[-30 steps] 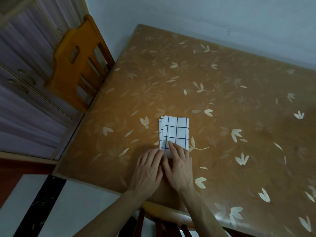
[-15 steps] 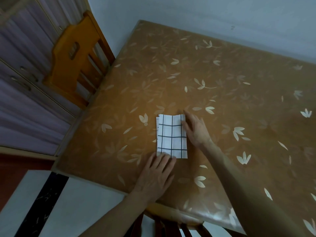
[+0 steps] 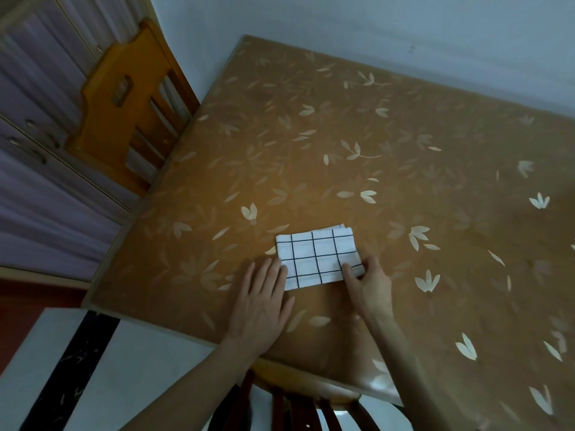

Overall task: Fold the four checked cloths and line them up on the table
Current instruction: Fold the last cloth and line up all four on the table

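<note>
One folded white cloth with a black check (image 3: 317, 256) lies flat near the front of the table (image 3: 389, 169), its long side running left to right. My left hand (image 3: 263, 301) lies flat on the table with straight fingers, the fingertips touching the cloth's left edge. My right hand (image 3: 368, 284) pinches the cloth's near right corner between thumb and fingers. No other checked cloth is in view.
The table has a brown leaf-patterned cover and stands against a pale wall. A wooden chair (image 3: 124, 101) stands at its left side, and another chair back (image 3: 311, 402) shows at the near edge under my arms. Cabinets fill the far left.
The cloth has been turned from upright to lying sideways. My right hand came back from the cloth's far right corner to pinch its near right corner. My left hand stayed at the near left.
</note>
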Motion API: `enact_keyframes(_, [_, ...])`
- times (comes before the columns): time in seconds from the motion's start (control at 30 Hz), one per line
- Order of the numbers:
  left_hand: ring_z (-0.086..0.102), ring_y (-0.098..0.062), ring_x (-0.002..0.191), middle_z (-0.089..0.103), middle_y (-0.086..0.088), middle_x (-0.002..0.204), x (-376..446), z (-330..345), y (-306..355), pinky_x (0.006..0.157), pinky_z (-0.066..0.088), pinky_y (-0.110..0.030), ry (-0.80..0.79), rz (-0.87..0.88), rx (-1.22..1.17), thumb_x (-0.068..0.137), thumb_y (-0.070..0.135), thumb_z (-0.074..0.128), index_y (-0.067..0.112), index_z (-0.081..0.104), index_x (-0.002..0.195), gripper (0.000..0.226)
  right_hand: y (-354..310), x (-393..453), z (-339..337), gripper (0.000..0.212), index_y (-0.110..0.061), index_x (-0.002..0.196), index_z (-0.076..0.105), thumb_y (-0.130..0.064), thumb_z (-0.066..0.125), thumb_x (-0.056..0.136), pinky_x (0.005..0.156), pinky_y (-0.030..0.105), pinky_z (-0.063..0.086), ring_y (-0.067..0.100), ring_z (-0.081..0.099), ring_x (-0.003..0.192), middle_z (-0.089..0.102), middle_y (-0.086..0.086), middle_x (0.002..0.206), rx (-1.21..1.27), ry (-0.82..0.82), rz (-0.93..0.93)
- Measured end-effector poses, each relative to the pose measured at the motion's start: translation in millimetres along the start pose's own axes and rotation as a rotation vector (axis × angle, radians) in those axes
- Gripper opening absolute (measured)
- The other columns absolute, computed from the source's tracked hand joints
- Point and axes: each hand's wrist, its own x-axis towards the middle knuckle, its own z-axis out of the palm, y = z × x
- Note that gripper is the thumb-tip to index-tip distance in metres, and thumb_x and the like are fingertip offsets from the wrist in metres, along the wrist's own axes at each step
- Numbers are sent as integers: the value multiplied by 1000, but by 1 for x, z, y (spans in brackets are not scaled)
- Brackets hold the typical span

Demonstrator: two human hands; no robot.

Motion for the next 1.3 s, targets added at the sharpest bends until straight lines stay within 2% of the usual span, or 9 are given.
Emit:
enact_keyframes(0.1, [31, -24, 153, 38, -9, 163, -6, 6, 8, 123, 29, -49, 28, 63, -57, 109, 47, 29, 11, 35, 159, 62, 12, -13, 8, 40, -9, 124, 56, -43, 52, 104, 79, 41, 52, 32, 64, 95, 66, 12, 109, -196, 180, -141])
enact_keyframes(0.2, [25, -23, 155, 32, -7, 166, -14, 15, 15, 124, 25, -46, 17, 175, -59, 110, 43, 32, 15, 27, 162, 59, 23, -26, 11, 43, -10, 143, 54, -34, 43, 109, 94, 44, 48, 32, 59, 119, 60, 12, 135, -288, 312, -400])
enact_keyframes(0.3, [29, -25, 154, 34, -9, 165, -19, 22, 21, 122, 22, -46, 16, 138, -36, 109, 44, 34, 15, 32, 160, 60, 36, -37, 14, 49, -13, 155, 45, -29, 40, 109, 119, 42, 36, 21, 36, 152, 43, 7, 162, -354, 105, -829])
enact_keyframes(0.4, [29, -26, 154, 34, -10, 165, -21, 24, 25, 122, 23, -48, 8, 96, -24, 108, 47, 32, 14, 37, 158, 61, 42, -44, 21, 51, -13, 159, 38, -34, 38, 112, 125, 45, 29, 16, 22, 157, 31, 3, 168, -478, -63, -1057])
enact_keyframes(0.7, [23, -23, 156, 31, -5, 167, -23, 19, 28, 124, 22, -47, -42, 39, -87, 109, 49, 27, 18, 35, 159, 60, 59, -41, 25, 66, -22, 166, 15, -55, 31, 110, 126, 49, 24, 8, 7, 159, 11, -7, 173, -653, -201, -982])
enact_keyframes(0.8, [23, -22, 156, 32, -4, 167, -23, 19, 31, 124, 23, -47, -39, 14, -109, 108, 49, 30, 21, 34, 160, 59, 61, -39, 22, 66, -22, 165, 17, -56, 30, 110, 127, 46, 22, 8, 9, 159, 15, -7, 172, -624, -167, -921])
enact_keyframes(1.0, [18, -20, 157, 29, -2, 168, -23, 19, 32, 125, 22, -48, -26, 4, -134, 108, 48, 33, 23, 31, 162, 59, 85, -29, 4, 66, -19, 164, 24, -57, 25, 109, 129, 41, 17, 9, 11, 159, 20, -3, 171, -568, -5, -639])
enact_keyframes(1.2, [18, -20, 157, 29, -2, 168, -24, 20, 32, 126, 19, -46, -22, -1, -130, 108, 46, 34, 22, 31, 161, 58, 80, -34, 10, 61, -16, 160, 36, -50, 27, 110, 127, 41, 24, 11, 22, 157, 32, -1, 167, -504, 63, -592])
enact_keyframes(1.3, [25, -19, 154, 37, -1, 164, -20, 15, 37, 124, 25, -48, -5, -37, -175, 109, 45, 33, 22, 42, 156, 54, 77, -34, 8, 59, -18, 158, 40, -49, 32, 109, 125, 40, 27, 13, 27, 155, 35, -2, 166, -501, 56, -590])
